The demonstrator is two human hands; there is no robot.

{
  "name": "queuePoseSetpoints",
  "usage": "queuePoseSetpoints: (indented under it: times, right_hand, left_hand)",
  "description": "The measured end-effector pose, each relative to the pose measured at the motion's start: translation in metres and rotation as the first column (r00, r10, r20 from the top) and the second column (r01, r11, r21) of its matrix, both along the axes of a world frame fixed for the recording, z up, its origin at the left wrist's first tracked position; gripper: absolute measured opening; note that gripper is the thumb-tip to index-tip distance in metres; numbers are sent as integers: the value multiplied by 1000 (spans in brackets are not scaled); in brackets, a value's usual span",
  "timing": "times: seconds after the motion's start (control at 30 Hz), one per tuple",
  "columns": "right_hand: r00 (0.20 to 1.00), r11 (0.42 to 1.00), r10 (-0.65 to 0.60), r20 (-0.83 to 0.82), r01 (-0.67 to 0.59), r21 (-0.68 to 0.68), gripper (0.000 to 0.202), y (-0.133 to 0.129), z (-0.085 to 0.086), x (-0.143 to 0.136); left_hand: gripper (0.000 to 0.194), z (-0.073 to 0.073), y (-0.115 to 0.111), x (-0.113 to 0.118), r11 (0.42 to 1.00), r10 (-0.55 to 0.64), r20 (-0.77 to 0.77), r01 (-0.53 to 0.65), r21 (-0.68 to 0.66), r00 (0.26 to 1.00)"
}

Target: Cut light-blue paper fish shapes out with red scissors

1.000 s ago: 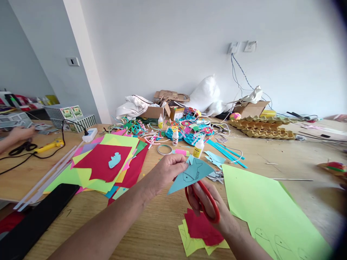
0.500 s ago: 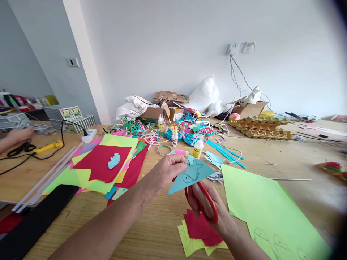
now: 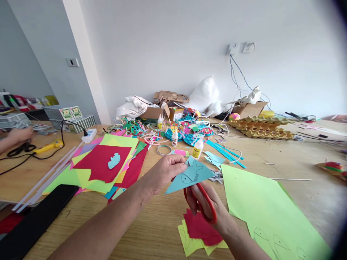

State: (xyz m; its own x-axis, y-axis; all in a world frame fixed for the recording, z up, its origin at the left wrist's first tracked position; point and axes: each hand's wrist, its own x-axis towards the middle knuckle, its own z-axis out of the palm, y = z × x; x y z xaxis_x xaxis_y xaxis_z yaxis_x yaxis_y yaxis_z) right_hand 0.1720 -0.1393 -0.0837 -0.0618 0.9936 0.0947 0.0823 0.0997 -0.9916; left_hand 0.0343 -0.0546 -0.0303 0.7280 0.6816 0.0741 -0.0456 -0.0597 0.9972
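Observation:
My left hand (image 3: pixel 170 168) pinches the upper left edge of a blue piece of paper (image 3: pixel 199 176) with a fish drawn on it in dark line. Red-handled scissors (image 3: pixel 209 206) are in my right hand (image 3: pixel 217 207), with fingers through the loops just under the paper. The blades are hidden behind the sheet, so how far they are apart cannot be seen. Below the hands lie red paper pieces (image 3: pixel 200 227) on top of yellow paper pieces (image 3: pixel 187 242). A large light green sheet (image 3: pixel 260 202) with pencilled fish outlines lies to the right.
Stacked coloured paper (image 3: pixel 105 162) with a blue fish cutout (image 3: pixel 114 161) lies at left, near a black flat object (image 3: pixel 40 220). Glue bottles (image 3: pixel 197 148), a tape roll (image 3: pixel 164 150) and egg trays (image 3: pixel 260 128) stand behind. Another person's hand (image 3: pixel 20 135) is at far left.
The blue paper has tilted slightly and dipped a little at its left corner. The scissors and my right hand have shifted slightly left.

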Motion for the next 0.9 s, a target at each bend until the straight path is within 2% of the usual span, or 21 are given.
queuePoseSetpoints:
  times: [0.3,0.63,0.9]
  right_hand:
    - [997,999,-48,55,48,-5,53,0,5,-1]
    - [998,999,-38,46,38,-8,45,3,1,0]
    - [1000,1000,-16,21,16,-19,39,4,-2,-1]
  left_hand:
    - [24,1,2,-2,999,-32,-20,32,22,999]
    - [22,1,9,-5,997,-72,-48,71,-31,996]
    - [23,3,13,-11,995,-104,-104,102,-19,989]
